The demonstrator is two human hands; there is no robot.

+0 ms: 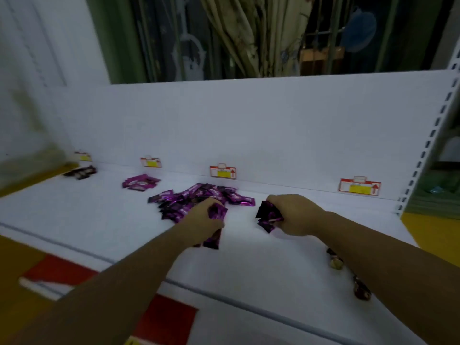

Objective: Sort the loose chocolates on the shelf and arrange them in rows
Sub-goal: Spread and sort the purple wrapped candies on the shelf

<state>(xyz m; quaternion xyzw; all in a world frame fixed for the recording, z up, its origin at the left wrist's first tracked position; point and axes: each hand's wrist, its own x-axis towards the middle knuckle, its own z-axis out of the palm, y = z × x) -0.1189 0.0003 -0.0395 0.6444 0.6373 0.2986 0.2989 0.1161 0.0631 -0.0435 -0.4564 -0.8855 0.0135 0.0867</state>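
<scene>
A big loose heap of purple-wrapped chocolates [199,199] lies mid-shelf on the white shelf [99,215]. My left hand [204,221] rests at the heap's near edge, closed around several purple chocolates that stick out above and below the fingers. To its right my right hand [295,214] grips a small bunch of dark purple chocolates [268,215] just over the shelf. Further left sit a smaller purple pile [140,182] and a dark brown pile [81,171]. Brown-wrapped chocolates [334,260] lie under my right forearm.
Red-and-yellow price tags [222,171] stand along the white back panel. A slotted upright [428,135] bounds the shelf on the right. The shelf's front edge [224,297] runs diagonally, with yellow and red flooring below.
</scene>
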